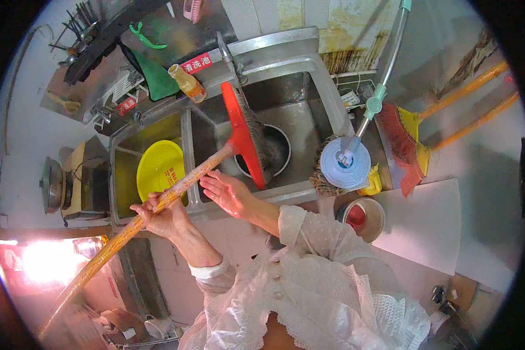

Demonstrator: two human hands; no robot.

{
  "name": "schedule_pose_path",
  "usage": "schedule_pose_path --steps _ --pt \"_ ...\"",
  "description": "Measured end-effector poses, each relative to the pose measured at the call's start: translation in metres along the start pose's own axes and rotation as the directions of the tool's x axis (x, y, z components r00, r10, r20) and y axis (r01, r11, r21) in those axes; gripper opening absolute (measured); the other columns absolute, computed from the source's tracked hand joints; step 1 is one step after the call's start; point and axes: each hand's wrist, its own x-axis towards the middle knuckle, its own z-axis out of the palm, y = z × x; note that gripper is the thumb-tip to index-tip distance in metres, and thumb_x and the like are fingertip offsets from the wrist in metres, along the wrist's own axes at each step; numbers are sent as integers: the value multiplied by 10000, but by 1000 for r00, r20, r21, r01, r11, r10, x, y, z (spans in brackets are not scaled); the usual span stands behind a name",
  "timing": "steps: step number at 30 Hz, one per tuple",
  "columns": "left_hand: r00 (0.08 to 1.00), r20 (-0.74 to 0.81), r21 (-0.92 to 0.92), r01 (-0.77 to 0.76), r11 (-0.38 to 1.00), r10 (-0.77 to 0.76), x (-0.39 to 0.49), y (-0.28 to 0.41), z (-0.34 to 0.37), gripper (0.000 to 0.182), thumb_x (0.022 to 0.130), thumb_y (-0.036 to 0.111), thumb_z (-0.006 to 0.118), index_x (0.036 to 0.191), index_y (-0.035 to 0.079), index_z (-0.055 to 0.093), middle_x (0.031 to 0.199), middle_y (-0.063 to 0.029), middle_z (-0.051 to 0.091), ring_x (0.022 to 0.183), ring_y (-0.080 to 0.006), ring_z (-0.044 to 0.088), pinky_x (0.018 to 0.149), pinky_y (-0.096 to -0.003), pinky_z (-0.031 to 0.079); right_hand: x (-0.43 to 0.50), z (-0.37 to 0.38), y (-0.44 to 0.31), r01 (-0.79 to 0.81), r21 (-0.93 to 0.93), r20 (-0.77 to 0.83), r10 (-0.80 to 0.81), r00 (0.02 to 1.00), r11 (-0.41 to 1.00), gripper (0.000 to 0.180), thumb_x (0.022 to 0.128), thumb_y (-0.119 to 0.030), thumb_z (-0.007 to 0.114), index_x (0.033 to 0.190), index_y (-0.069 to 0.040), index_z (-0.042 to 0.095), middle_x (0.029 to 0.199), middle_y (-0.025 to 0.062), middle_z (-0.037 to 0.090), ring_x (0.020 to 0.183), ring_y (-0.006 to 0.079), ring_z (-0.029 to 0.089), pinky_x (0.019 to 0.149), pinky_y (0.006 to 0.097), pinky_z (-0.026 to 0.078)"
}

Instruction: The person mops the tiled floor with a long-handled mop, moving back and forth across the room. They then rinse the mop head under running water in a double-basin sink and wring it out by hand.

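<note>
My left hand [168,218] grips the patterned orange handle of a broom [201,170]. The broom's red head [243,135] is held over the right basin of a steel double sink [328,96], its dark bristles facing right. Below the head, a round pot or bowl with a pale rim [284,151] is partly hidden in the basin. My right hand [227,192] is wet and holds nothing. Its fingers are spread, palm up, just under the handle at the sink's front edge. A yellow plastic basin [151,168] leans in the left compartment.
A bottle [187,83] stands behind the sink near the faucet [227,52]. To the right are a mop with a pale blue disc [345,162], two orange-handled brooms [463,94] and a bucket [376,218]. A green cloth [155,78] hangs at the back left.
</note>
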Motion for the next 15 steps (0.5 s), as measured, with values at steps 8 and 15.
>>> schedule_pose_path --steps 8,15 --pt "987 120 7 106 994 -106 4 22 -7 413 770 329 596 481 134 376 500 11 357 667 -167 499 774 -366 326 -3 6 13 -2 51 35 0 999 999 472 788 -321 581 1172 -117 396 1150 24 431 1139 171 350 983 340 249" --pt "988 108 1 108 994 -108 0 26 -7 419 774 352 585 485 136 372 504 18 351 651 -151 483 786 -388 312 -9 15 18 15 33 36 -16 999 999 393 833 -274 522 1172 -136 377 1155 8 422 1149 173 347 981 343 254"
